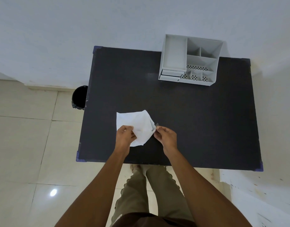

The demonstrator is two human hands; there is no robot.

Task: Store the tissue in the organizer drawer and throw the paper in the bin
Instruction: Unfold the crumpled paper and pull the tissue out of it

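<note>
A white tissue (137, 123) is spread over the front middle of the dark table (198, 120), partly folded. My left hand (124, 136) pinches its left edge. My right hand (167, 136) pinches its right edge, where a small grey fold shows. A white organizer (190, 59) with several compartments stands at the back right of the table; its small drawers (171, 75) sit at its front left corner. A black bin (79, 97) stands on the floor beside the table's left edge. I cannot make out a separate piece of paper.
A white wall runs behind the table. The floor is pale tile. My legs stand at the table's front edge. Blue tape marks the table's corners (79, 157).
</note>
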